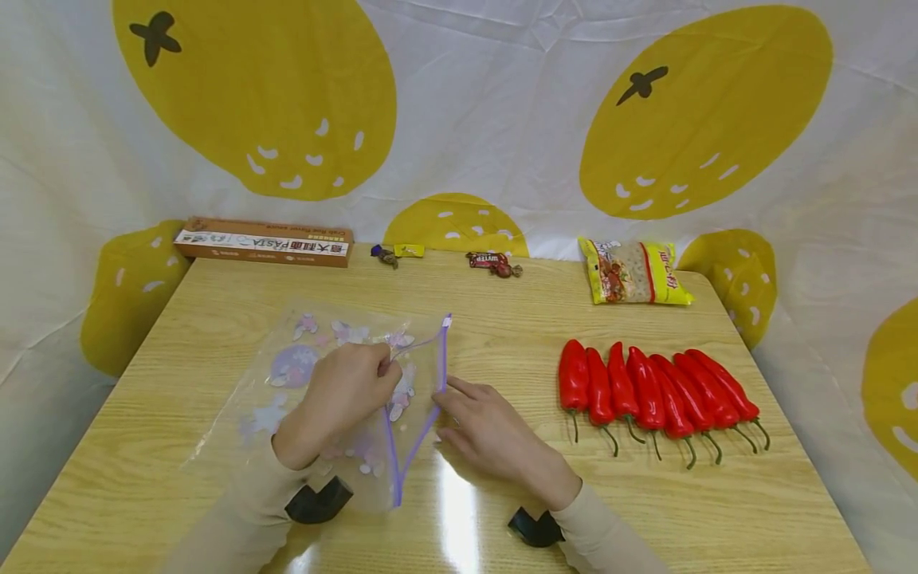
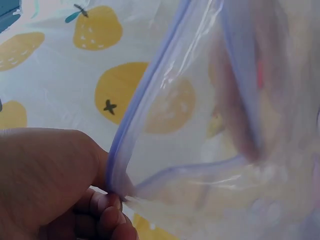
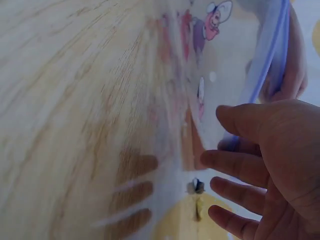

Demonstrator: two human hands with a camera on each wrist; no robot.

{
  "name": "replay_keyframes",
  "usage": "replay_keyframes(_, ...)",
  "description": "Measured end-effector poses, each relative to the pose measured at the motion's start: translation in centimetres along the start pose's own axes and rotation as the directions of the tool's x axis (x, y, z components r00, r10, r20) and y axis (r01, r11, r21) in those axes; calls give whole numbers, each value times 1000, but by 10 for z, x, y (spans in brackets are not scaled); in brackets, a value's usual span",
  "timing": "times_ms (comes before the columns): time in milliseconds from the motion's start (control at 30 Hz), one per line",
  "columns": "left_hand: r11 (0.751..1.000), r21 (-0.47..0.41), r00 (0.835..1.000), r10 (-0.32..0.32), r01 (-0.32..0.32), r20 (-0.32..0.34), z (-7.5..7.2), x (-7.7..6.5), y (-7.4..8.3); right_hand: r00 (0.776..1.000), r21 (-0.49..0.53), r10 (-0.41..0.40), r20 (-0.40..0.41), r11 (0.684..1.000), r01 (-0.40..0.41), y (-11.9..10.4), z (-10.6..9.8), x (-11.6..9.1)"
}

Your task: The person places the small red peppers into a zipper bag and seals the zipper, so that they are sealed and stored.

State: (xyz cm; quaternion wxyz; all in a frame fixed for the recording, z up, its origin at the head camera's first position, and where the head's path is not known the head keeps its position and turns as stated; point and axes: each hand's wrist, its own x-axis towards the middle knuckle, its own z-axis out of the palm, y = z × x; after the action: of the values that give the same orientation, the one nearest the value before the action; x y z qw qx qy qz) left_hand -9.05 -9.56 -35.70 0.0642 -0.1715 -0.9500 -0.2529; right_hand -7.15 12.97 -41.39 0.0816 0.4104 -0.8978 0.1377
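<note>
A clear zip bag point(image 1: 292, 367) with bunny prints and a purple zip edge point(image 1: 442, 363) lies on the table, its mouth spread apart toward the right. My left hand point(image 1: 350, 391) pinches the upper side of that mouth between thumb and curled fingers, as the left wrist view also shows at the purple strip point(image 2: 131, 120). At the opening, my right hand point(image 1: 495, 426) has its fingers extended, fingertips right at the lower zip edge. In the right wrist view the fingers point(image 3: 240, 167) are spread beside the clear film, thumb apart from them.
Several red peppers point(image 1: 649, 391) lie in a row on the right of the wooden table point(image 1: 516, 335). Along the back are a pasta box point(image 1: 265, 242), small wrapped candies point(image 1: 409, 250), more candies point(image 1: 488, 261) and a yellow food packet point(image 1: 634, 273). A fruit-patterned cloth point(image 1: 488, 119) hangs behind.
</note>
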Motion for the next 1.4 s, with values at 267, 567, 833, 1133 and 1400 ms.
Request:
replay_keyframes(267,997,-44,996,-73,71,-51,-17,1,-8,995,-45,85,48,996,-83,7,-4,-2)
replay_keyframes(567,988,-133,997,-74,76,21,-16,2,-10,991,-63,113,66,992,-109,11,-2,-4)
replay_keyframes(833,964,-238,986,-88,120,141,-10,4,-9,996,-70,80,39,995,-77,12,0,-5)
replay_keyframes(1133,962,-265,993,-37,67,115,-3,5,-8,995,-78,95,29,993,-92,11,-16,-4)
replay_keyframes(1400,966,-255,993,-15,44,115,1,4,-10,954,-138,260,-149,950,-281,29,-41,-25)
